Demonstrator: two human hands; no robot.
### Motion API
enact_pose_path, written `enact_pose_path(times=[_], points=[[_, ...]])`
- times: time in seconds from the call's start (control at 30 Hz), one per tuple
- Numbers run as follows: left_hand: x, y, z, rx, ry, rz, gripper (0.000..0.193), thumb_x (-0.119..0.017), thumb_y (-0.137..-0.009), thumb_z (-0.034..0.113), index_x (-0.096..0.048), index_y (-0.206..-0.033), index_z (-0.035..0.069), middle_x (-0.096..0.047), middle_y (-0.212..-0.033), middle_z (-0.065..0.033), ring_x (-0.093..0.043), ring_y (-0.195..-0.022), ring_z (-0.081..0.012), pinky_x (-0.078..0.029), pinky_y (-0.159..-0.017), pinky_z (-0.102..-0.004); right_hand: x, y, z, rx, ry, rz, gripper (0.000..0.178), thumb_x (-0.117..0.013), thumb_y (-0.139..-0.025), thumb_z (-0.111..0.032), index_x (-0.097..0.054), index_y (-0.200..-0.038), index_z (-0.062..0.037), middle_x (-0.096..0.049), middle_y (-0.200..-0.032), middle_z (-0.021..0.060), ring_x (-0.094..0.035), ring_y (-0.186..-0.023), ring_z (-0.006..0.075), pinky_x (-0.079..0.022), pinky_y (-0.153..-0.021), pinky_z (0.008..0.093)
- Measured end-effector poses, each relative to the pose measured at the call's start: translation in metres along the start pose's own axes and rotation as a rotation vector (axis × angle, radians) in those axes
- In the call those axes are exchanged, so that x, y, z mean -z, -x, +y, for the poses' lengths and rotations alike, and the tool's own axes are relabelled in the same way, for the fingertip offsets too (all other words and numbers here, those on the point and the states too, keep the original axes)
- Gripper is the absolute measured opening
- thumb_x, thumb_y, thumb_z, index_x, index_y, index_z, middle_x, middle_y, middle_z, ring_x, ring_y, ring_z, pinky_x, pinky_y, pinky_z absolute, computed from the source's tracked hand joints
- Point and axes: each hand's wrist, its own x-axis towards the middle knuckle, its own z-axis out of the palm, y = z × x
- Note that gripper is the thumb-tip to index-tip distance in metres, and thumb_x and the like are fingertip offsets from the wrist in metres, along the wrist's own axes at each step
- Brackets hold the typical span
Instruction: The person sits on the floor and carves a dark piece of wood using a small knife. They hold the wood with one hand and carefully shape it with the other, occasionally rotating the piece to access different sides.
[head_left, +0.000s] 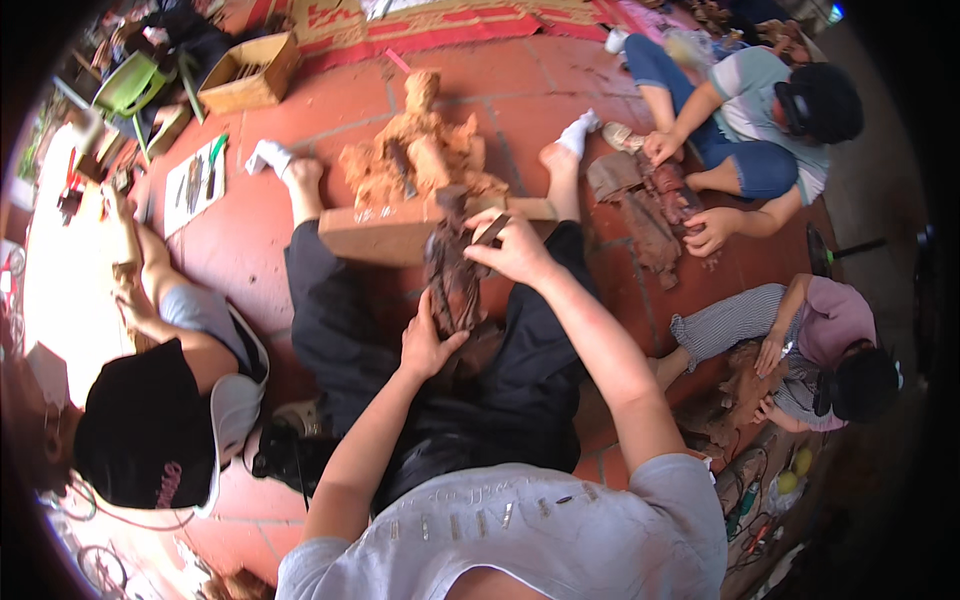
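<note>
A dark brown carved wooden figure (pixel 455 265) stands upright between my legs. My left hand (pixel 430 340) is wrapped round its lower left side. Against its upper right side, my right hand (pixel 513 250) pinches a small dark brown flat piece (pixel 491 231), which looks like folded sandpaper, though I cannot be sure. The figure's base is partly hidden in shadow between my thighs. Just beyond it rests a larger, paler orange-brown wood carving (pixel 425 145) on a thick wooden slab (pixel 370 238). A dark narrow piece (pixel 401 167) leans on that carving.
At left, a white sheet (pixel 196 186) holds several carving tools; farther back are a wooden box (pixel 248 74) and a green chair (pixel 132 88). A capped person (pixel 140 425) works close on my left. Two people (pixel 770 120) on my right handle brown carvings. My outstretched legs flank the slab.
</note>
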Motion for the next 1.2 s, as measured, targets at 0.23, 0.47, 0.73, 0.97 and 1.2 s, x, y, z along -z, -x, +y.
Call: enact_pose_path(times=[0.23, 0.47, 0.73, 0.97, 1.2], points=[[0.008, 0.007, 0.000, 0.107, -0.086, -0.026, 0.107, -0.078, -0.072, 0.043, -0.014, -0.150, 0.007, -0.055, -0.125, -0.0240, -0.051, -0.118, -0.0388, -0.038, -0.101, -0.0478, -0.022, 0.014, -0.042, 0.099, 0.302, -0.096, 0.018, -0.076, -0.074, -0.024, -0.067, -0.077, -0.0091, -0.044, -0.137, 0.0170, -0.043, -0.125, 0.0359, -0.033, -0.105, 0.0472], [0.009, 0.001, 0.009, 0.114, -0.075, -0.053, 0.106, -0.078, -0.073, 0.042, -0.014, -0.150, 0.007, -0.055, -0.126, -0.0230, -0.051, -0.119, -0.0370, -0.036, -0.102, -0.0479, -0.008, 0.004, -0.026, 0.028, 0.152, -0.064, 0.016, -0.076, -0.076, -0.019, -0.066, -0.077, -0.0057, -0.059, -0.120, 0.0155, -0.057, -0.111, 0.0314, -0.042, -0.096, 0.0426], [0.003, 0.001, 0.000, 0.097, -0.068, -0.014, 0.107, -0.078, -0.072, 0.043, -0.014, -0.150, 0.007, -0.054, -0.127, -0.0236, -0.050, -0.120, -0.0366, -0.036, -0.103, -0.0482, -0.005, -0.011, -0.019, -0.090, -0.025, -0.076, 0.013, -0.075, -0.077, -0.017, -0.067, -0.075, -0.0058, -0.064, -0.113, 0.0125, -0.057, -0.111, 0.0261, -0.040, -0.098, 0.0398], [0.005, 0.005, 0.001, 0.119, -0.064, -0.051, 0.106, -0.078, -0.073, 0.042, -0.014, -0.150, 0.008, -0.054, -0.126, -0.0226, -0.050, -0.121, -0.0364, -0.035, -0.103, -0.0474, -0.029, 0.023, -0.038, 0.116, 0.302, -0.019, 0.022, -0.080, -0.070, -0.023, -0.070, -0.082, -0.0081, -0.046, -0.137, 0.0163, -0.044, -0.121, 0.0363, -0.032, -0.104, 0.0493], [0.002, 0.000, -0.006, 0.070, -0.001, -0.041, 0.109, -0.080, -0.069, 0.040, -0.014, -0.149, 0.007, -0.053, -0.129, -0.0224, -0.052, -0.119, -0.0383, -0.037, -0.101, -0.0498, 0.005, 0.002, 0.023, -0.105, -0.082, 0.103, 0.013, -0.074, -0.081, -0.012, -0.065, -0.079, -0.0024, -0.068, -0.102, 0.0113, -0.064, -0.094, 0.0201, -0.049, -0.083, 0.0362]])
